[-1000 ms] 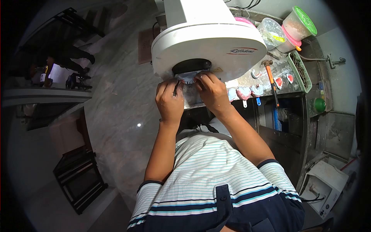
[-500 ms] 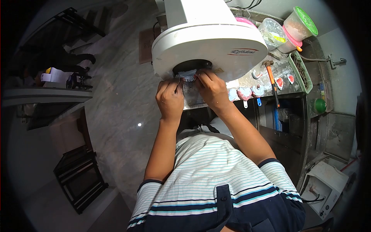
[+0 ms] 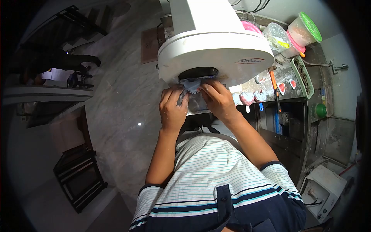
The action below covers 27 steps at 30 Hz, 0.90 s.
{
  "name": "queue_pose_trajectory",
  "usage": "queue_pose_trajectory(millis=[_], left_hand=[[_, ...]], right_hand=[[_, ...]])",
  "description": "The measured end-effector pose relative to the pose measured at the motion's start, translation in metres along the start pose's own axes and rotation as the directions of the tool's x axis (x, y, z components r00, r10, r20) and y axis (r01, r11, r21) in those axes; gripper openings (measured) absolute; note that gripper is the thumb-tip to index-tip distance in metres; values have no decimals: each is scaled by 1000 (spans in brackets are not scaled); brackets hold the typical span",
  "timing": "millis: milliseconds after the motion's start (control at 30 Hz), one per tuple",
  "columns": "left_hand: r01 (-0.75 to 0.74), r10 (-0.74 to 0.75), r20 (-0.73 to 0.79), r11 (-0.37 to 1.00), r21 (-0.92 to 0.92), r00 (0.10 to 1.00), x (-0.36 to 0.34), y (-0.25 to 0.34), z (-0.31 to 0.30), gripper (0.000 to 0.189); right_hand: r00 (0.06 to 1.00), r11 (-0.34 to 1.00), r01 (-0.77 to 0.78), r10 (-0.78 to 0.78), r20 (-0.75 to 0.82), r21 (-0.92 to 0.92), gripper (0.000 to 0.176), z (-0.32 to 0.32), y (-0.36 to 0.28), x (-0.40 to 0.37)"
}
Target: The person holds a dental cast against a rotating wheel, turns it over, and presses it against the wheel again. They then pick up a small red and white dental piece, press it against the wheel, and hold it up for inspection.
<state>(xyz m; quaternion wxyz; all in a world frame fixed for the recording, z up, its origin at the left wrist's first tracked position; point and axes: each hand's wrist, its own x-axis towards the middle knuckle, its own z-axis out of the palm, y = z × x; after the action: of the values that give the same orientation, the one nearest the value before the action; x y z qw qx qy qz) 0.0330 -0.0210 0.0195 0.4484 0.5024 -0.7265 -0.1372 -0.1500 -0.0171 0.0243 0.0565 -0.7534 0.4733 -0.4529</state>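
Note:
A grey-white dental cast (image 3: 192, 86) with a row of teeth is held between my two hands, just in front of the dark round opening (image 3: 198, 73) of a white machine (image 3: 216, 54). My left hand (image 3: 173, 106) grips the cast's left side, fingers bent, thumb close to the teeth. On the right side, my right hand (image 3: 218, 99) pinches it with the fingertips. The far edge of the cast lies near the lower rim of the opening, and whether it touches anything inside cannot be made out.
To the right on the counter lie impression trays (image 3: 247, 98), a hammer (image 3: 275, 89), small red-and-white pieces (image 3: 281, 88) and a green basket of tools (image 3: 303, 77). Plastic tubs (image 3: 305, 29) stand behind. At the far left a person's dark-clothed legs (image 3: 79, 61) show.
Both hands have drawn the cast slightly back from the opening and tilted it, so more of its top shows. The view has shifted, placing the machine and counter slightly lower and further right.

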Motion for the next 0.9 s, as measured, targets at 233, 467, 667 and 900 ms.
queue_pose_trajectory(millis=[233,467,667,900], left_hand=[[14,-13,-26,1000,26,1000,0,2,7,29],[15,-13,-60,999,29,998,3,5,11,24],[57,-47,-144,996,67,988,7,7,20,10],[63,-36,-211,990,124,977,8,5,24,14]], right_hand=[[998,998,-62,62,-8,-3,27,4,3,-1],[993,994,-103,101,-59,-37,32,9,2,3],[988,989,-132,125,-92,-72,27,16,4,5],[987,989,-111,97,-131,-98,22,20,7,3]])
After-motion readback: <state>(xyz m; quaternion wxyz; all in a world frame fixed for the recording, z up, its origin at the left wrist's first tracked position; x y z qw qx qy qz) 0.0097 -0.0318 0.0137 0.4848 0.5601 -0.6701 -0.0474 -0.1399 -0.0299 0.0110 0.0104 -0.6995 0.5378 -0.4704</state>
